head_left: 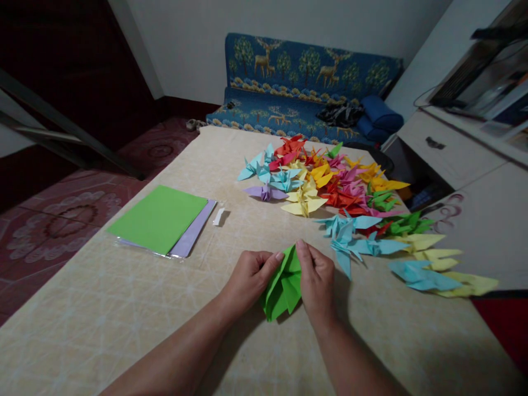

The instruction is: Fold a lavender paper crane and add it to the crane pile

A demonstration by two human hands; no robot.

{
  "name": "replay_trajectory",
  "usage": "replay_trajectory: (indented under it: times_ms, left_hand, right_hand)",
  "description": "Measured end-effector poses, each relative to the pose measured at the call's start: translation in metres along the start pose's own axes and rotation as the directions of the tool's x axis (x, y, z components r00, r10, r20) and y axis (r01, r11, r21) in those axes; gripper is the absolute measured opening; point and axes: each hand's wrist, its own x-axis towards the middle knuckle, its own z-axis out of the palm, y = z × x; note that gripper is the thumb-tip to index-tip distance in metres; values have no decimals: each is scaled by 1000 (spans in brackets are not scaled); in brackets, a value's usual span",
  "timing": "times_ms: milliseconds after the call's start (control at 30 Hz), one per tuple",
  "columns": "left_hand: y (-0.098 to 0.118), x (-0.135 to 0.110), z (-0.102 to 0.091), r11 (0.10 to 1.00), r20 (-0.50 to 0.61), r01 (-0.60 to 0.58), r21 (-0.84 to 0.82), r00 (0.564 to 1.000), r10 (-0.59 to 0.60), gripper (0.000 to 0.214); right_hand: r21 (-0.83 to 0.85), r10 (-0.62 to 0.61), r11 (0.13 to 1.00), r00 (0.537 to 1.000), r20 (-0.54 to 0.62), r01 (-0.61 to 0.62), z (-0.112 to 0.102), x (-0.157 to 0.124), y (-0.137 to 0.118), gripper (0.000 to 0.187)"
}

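Observation:
A half-folded piece of green paper (284, 286) lies on the beige table (124, 308) right in front of me. My left hand (249, 278) pinches its left side, with the thumb pressed against the upper flap. My right hand (317, 280) grips the right side, thumb and fingers closed on the top point. Both hands rest close to the tabletop with the paper between them.
A pile of several folded paper cranes (330, 187) in many colours spreads across the table's right half. A stack of flat sheets (159, 217), green on top, lies in a clear sleeve at the left, with a small white scrap (218, 216) beside it. A blue sofa (305, 82) stands behind.

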Motion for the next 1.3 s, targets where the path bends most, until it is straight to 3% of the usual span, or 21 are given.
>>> replay_trajectory:
  times_ms: [200,367,467,600,800,933,1100,1300]
  left_hand:
    - [-1,1,1,1000,-94,-2,15,996,4,53]
    - [2,0,2,999,-114,-34,30,993,38,55]
    - [3,0,2,997,-111,-58,42,992,62,58]
    - [5,-1,1,1000,-75,-28,4,997,28,57]
    - [7,-2,-2,998,39,4,-55,999,-2,53]
    - [5,1,-5,991,-27,21,-133,999,-25,52]
    - [4,3,-7,936,-161,36,-350,982,-98,46]
    - [4,3,-4,898,-207,20,-439,971,-123,42]
  right_hand:
    - [24,17,1000,996,87,-19,0,-2,-4,33]
    - [28,39,999,995,94,-42,0,-2,-9,24]
    - [-40,21,999,997,70,-18,2,-2,-5,29]
    - [-99,-17,995,1000,23,19,2,-3,3,42]
    - [-106,-20,994,999,-26,17,1,-1,0,42]
    - [36,48,998,999,8,-48,4,-2,-6,19]
    - [104,56,993,997,59,-62,9,-6,-5,39]
    - [-55,67,997,993,93,-62,15,-12,-4,42]
